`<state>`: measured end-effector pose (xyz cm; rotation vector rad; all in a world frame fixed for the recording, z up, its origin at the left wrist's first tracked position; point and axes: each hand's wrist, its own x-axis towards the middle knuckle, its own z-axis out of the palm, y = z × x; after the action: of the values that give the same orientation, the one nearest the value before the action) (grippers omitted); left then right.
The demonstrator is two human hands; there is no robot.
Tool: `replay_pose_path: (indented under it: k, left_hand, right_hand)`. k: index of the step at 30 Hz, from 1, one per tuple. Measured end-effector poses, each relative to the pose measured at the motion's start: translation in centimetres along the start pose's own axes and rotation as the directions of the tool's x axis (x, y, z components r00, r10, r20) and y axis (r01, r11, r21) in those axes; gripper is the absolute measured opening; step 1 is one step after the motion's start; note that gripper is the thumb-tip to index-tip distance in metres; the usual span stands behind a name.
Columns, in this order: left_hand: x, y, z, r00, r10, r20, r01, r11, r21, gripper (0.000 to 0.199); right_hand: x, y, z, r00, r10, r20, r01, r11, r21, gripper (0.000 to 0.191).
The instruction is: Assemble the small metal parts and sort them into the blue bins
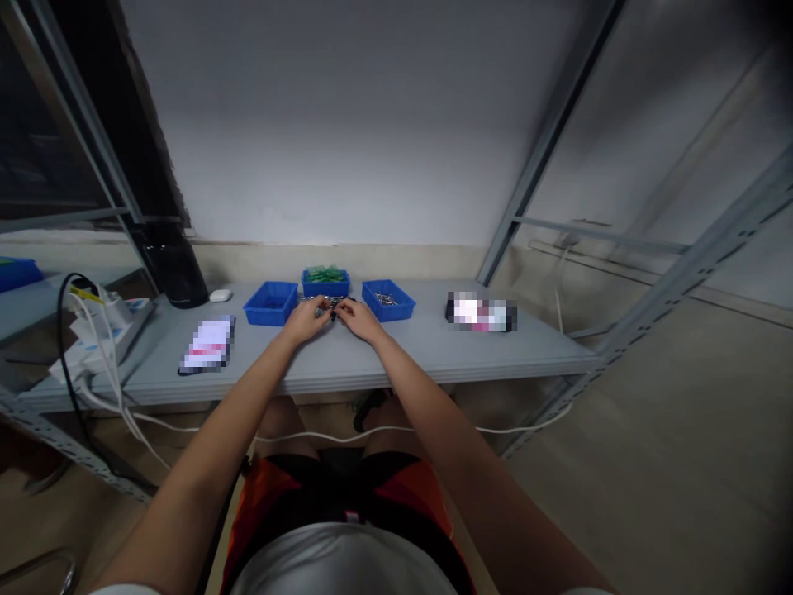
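Observation:
My left hand (pixel 308 320) and my right hand (pixel 359 319) meet over the grey table, fingertips nearly touching. Both hands are closed around something small and dark between them, too small to make out. Just behind them lies a pile of small metal parts (pixel 305 298), partly hidden by my fingers. A blue tray (pixel 325 288) with green pieces (pixel 325 274) stands beyond the pile. To the right, another blue tray (pixel 402 312) holds thin silvery parts (pixel 385 299). The blue tray (pixel 271 319) on the left shows nothing clearly inside.
A phone (pixel 209 344) and a white case (pixel 220 295) lie at left, near a black bottle (pixel 177 268). White power strips (pixel 102 339) with cables sit at the left end. Another device (pixel 481 313) lies at right. Metal shelf posts (pixel 551 132) flank the table (pixel 496 357).

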<state>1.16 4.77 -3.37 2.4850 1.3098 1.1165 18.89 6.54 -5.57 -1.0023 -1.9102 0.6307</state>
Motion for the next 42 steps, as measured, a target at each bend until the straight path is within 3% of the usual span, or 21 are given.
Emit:
replay_pose_path:
  k: [12,24,32,38,42]
  left_hand:
    - [0.3,-0.2,0.0,0.994,0.038,0.098,-0.047,0.995,0.093,0.018]
    - [0.3,-0.2,-0.2,0.993,0.067,0.099,-0.078,0.991,0.110,0.019]
    - [0.2,0.0,-0.1,0.991,0.029,0.133,-0.049,0.987,0.150,0.018]
    - [0.0,0.3,-0.1,0.980,0.050,0.195,-0.092,0.973,0.213,0.020]
    - [0.0,0.0,-0.1,0.988,0.050,0.143,-0.075,0.982,0.176,0.020]
  right_hand:
    - [0.0,0.1,0.1,0.995,-0.070,0.067,0.071,0.997,-0.027,0.026]
    - [0.3,1.0,0.4,0.990,0.012,0.137,-0.023,0.996,0.084,0.023]
    - [0.0,-0.3,0.1,0.998,-0.044,-0.036,0.045,0.998,0.035,0.023]
    - [-0.1,-0.8,-0.1,0.995,-0.090,-0.038,0.091,0.996,0.013,0.016]
    - [0.0,-0.6,-0.2,0.997,-0.031,-0.069,0.033,0.999,0.026,0.017]
